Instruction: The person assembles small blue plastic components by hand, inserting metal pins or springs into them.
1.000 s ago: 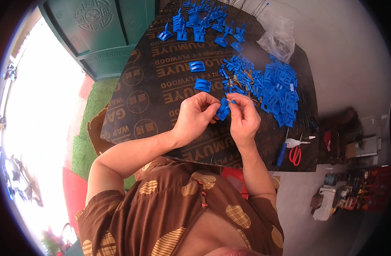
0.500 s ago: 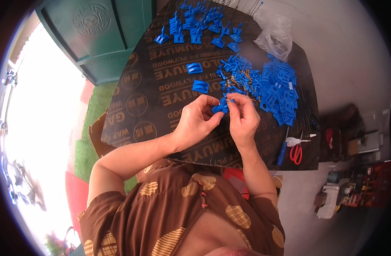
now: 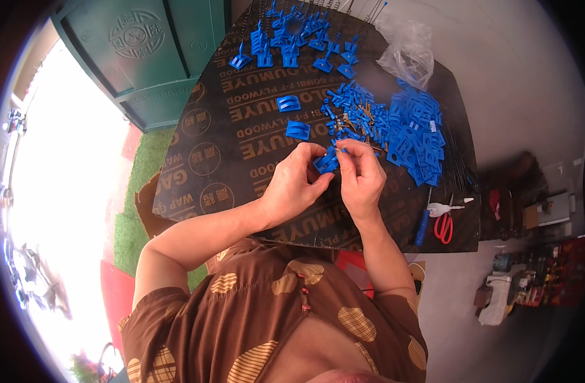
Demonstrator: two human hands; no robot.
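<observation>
My left hand (image 3: pixel 292 182) grips a small blue plastic plate (image 3: pixel 326 162) by its edge, between thumb and fingers. Against the plate's upper right side, my right hand (image 3: pixel 362 179) is pinched closed; whatever tiny part sits between its fingertips is too hidden to name. Two similar blue plates with raised ribs, one farther (image 3: pixel 288 103) and one nearer (image 3: pixel 298 130), lie beyond my left hand. Just past my right fingers spreads a heap of small blue pegs and brass-coloured screws (image 3: pixel 359 115). Flat blue plates (image 3: pixel 415 137) are piled to its right.
Blue stands with coiled dark wires (image 3: pixel 265 51) crowd the far end of the dark plywood table (image 3: pixel 209 127). A clear plastic bag (image 3: pixel 407 54) lies at the far right. Red-handled scissors (image 3: pixel 443 228), a white bottle (image 3: pixel 438 209) and a blue-handled tool (image 3: pixel 422 228) rest near the right edge.
Both hands stay together around the blue plate, which has tilted slightly and shows more of its face. The whole view has shifted a little.
</observation>
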